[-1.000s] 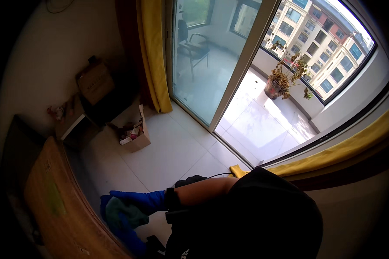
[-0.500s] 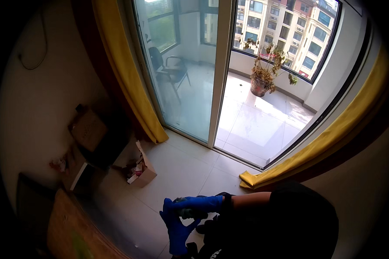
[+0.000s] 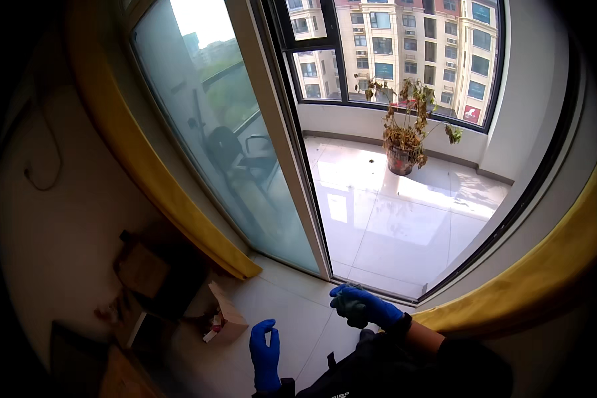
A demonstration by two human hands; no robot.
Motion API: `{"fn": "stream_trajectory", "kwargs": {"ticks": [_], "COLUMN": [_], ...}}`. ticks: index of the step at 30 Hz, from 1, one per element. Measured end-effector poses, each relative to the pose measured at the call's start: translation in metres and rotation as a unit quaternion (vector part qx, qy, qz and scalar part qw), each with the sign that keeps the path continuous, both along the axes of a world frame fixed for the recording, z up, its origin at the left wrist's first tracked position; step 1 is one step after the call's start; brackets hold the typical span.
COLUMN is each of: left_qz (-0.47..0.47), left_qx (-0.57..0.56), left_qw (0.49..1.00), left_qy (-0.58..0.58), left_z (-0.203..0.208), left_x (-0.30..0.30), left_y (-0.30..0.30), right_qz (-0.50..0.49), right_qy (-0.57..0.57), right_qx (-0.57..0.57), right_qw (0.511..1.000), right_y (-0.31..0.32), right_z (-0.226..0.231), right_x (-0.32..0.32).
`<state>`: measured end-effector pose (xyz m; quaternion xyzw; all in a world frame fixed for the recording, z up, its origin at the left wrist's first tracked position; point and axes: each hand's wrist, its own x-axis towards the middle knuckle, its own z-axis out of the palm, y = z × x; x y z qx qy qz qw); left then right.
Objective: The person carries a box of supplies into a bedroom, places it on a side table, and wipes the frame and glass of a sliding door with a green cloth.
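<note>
My right hand (image 3: 377, 310), in a blue glove, is raised near the doorway's lower track. It is closed around a dark grey-green crumpled cloth (image 3: 349, 308), whose folds bulge out at the fingers. My left hand (image 3: 266, 355), also blue-gloved, stands upright to the left and apart from it. Its fingers curve with a gap between them and the thumb, and nothing shows in it. A pink-brown open carton (image 3: 229, 323) with small items inside sits on the floor just left of that hand.
A glass sliding door (image 3: 245, 166) fills the middle left; right of it the doorway opens onto a tiled balcony with a withered potted plant (image 3: 399, 159). Yellow curtains (image 3: 179, 199) hang on both sides. A cardboard box (image 3: 141, 268) and dark furniture stand at the left wall.
My hands have come apart: the right one has moved up and right with the cloth, the left one is now on its own. The view has shifted toward the balcony doorway.
</note>
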<state>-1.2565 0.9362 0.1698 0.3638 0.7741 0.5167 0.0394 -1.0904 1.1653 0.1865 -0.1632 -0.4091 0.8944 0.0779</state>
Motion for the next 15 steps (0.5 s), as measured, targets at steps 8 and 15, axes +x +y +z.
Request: {"fn": "stream_trajectory", "kwargs": {"ticks": [8, 15], "left_qz": [-0.140, -0.101], "left_qx": [0.033, 0.139], "left_qw": [0.980, 0.982], "left_qy": [0.135, 0.083], "left_z": [0.041, 0.073], "left_x": [-0.057, -0.146], "left_y": [0.128, 0.262], "right_qz": [-0.300, -0.309], "right_qy": [0.053, 0.088], "right_qx": [-0.114, 0.009], "right_qw": [0.946, 0.947], "right_y": [0.068, 0.067], "right_z": [-0.044, -0.010], "right_x": [0.081, 0.069]}}
